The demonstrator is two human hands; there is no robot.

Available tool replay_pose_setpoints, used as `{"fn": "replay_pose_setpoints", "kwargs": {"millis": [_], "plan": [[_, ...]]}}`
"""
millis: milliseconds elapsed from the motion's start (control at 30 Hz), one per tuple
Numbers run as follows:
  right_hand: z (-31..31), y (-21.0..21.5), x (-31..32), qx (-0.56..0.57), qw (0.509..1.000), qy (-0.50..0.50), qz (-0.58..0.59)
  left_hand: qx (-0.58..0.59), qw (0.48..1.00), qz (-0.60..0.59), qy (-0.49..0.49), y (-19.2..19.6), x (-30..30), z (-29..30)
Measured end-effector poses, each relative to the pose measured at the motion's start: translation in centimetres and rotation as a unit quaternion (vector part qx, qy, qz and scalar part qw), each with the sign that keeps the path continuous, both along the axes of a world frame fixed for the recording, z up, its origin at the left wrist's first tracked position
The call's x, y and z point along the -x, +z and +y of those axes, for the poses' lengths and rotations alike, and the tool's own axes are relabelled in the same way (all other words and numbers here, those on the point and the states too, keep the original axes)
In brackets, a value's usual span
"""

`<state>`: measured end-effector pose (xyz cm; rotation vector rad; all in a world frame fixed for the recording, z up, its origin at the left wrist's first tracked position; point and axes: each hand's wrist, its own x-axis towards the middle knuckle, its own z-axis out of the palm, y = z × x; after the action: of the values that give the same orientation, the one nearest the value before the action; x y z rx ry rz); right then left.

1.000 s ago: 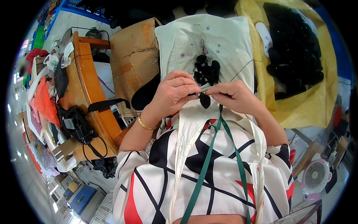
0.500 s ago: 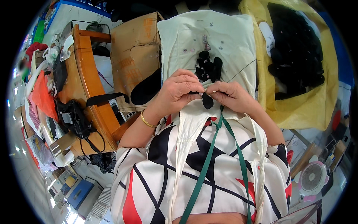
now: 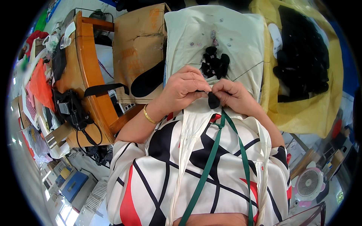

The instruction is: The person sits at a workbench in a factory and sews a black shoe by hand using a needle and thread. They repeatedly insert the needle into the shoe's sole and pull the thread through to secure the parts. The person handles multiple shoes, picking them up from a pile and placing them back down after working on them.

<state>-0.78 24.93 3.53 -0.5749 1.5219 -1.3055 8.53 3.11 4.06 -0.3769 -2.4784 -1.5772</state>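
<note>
- A pale cloth (image 3: 245,49) spreads between one cardboard box (image 3: 132,52), left, and one yellow bag (image 3: 313,120), right; one fan (image 3: 309,182) stands lower right.
- One piece (image 3: 213,101), small, black and rounded, hangs near the black pile (image 3: 215,63) on the cloth.
- Two hands: left hand (image 3: 188,86) and right hand (image 3: 234,96) pinch its top.
- The pile's parts merge, uncountable.

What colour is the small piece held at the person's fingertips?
The small piece is black; it shows best in the head view.
</note>
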Motion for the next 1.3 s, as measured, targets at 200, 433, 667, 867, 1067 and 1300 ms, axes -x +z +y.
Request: {"fn": "replay_pose_setpoints", "kwargs": {"millis": [200,433,667,867,1067,1300], "plan": [[0.0,-0.1,0.5,-0.002,1.0,0.013,-0.015,-0.002,1.0,0.006,0.011,-0.2,0.1,0.1],[0.2,-0.3,1.2,0.032,0.998,0.03,-0.034,-0.032,0.999,-0.021,0.005,-1.0,0.1,0.0],[0.3,-1.2,1.7,0.064,0.996,0.063,0.007,-0.035,0.999,-0.023,-0.002,-0.9,0.1,0.0],[0.3,-1.2,1.7,0.052,0.996,0.06,-0.032,-0.039,0.999,-0.033,-0.003,-0.9,0.1,-0.1],[0.1,-1.6,1.2,0.036,0.994,0.039,-0.1,-0.044,0.999,-0.031,0.006,-1.1,0.1,0.1],[-0.2,-1.3,1.0,-0.024,0.995,0.032,-0.087,-0.025,0.998,-0.048,0.013,-1.6,0.3,0.0]]}}
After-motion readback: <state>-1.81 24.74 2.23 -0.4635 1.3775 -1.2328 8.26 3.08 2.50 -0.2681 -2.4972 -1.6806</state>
